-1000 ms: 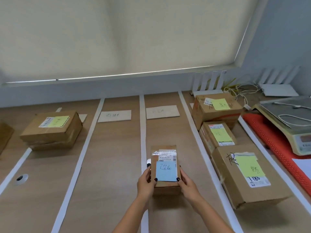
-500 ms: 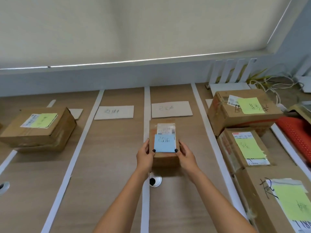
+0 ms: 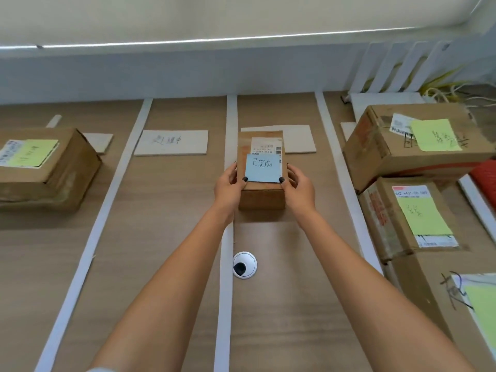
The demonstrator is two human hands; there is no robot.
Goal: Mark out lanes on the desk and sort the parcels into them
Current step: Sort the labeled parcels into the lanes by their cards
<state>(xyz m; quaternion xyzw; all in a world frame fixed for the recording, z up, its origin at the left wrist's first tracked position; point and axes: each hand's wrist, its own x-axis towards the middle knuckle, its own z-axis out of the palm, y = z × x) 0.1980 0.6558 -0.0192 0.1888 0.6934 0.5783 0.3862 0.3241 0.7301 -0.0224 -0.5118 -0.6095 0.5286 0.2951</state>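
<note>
Gripping the small cardboard parcel [image 3: 261,194] with my left hand [image 3: 228,187] and right hand [image 3: 300,187], thumbs pinning its blue sticky note [image 3: 262,167], I hold it in the lane between two white tape strips [image 3: 226,237], overlapping that lane's label card [image 3: 298,139].

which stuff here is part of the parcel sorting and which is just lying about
Job: small box held by left hand and right hand; blue note; tape strips; lane cards; sorted boxes.

Lying about: cable grommet; yellow cables; red mat.
</note>
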